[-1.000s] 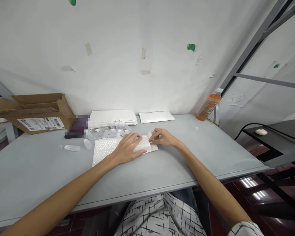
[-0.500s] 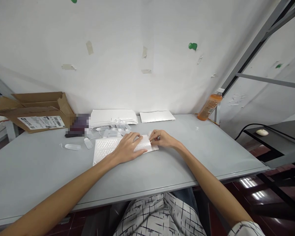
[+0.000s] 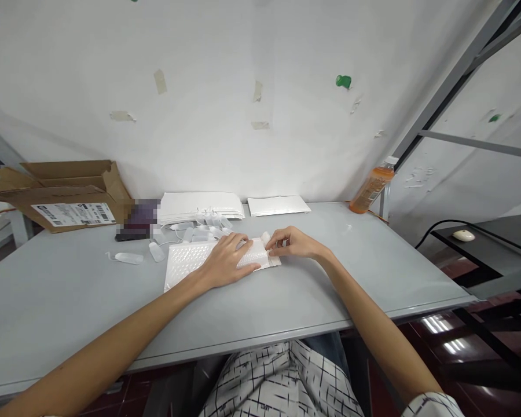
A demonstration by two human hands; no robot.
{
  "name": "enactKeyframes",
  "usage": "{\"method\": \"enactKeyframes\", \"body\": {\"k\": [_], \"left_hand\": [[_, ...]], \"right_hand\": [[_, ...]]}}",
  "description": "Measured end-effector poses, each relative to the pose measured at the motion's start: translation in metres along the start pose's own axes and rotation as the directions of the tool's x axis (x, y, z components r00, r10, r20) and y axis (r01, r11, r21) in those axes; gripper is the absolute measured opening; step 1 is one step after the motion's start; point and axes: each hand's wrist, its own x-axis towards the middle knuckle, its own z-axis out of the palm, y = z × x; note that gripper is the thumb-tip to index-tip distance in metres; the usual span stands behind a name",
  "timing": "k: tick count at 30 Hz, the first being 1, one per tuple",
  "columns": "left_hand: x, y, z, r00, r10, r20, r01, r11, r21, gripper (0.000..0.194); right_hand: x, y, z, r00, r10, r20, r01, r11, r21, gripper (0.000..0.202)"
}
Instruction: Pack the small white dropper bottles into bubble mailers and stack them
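Observation:
A white bubble mailer (image 3: 186,262) lies on the grey table in front of me. My left hand (image 3: 228,260) rests flat across its middle, fingers spread. At the mailer's right end, my right hand (image 3: 292,243) has its fingers bent and pinched together at the flap (image 3: 274,262). What lies between those fingertips is too small to make out. Just behind the mailer is a pile of small translucent white pieces with strings (image 3: 200,233). Two more such pieces (image 3: 129,258) lie to the left of the mailer.
Stacked white mailers (image 3: 200,205) and another white mailer stack (image 3: 278,205) lie by the wall. An open cardboard box (image 3: 73,200) and a blurred dark item (image 3: 139,220) stand left. An orange bottle (image 3: 372,188) leans back right. Farther right, a white mouse (image 3: 463,235) sits on a dark surface.
My right hand has shifted slightly right at the mailer's flap, its fingers a little less tightly curled. My left hand has stayed on the mailer.

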Motion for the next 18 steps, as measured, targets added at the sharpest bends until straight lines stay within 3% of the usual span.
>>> {"method": "enactKeyframes", "body": {"k": [6,14,18], "left_hand": [[0.0,0.0,0.0,1.0,-0.006,0.0,0.006,1.0,-0.012,0.05],[-0.001,0.0,0.002,1.0,-0.003,-0.009,0.003,1.0,-0.011,0.051],[0.0,0.001,0.001,1.0,-0.003,-0.005,0.003,1.0,0.003,0.05]], "right_hand": [[-0.001,-0.002,0.001,1.0,-0.021,0.003,0.021,1.0,0.022,0.016],[0.011,0.008,0.021,0.998,-0.022,-0.056,0.023,1.0,0.017,0.011],[0.01,0.008,0.013,0.996,0.01,-0.092,-0.007,0.999,0.032,0.011]]}}
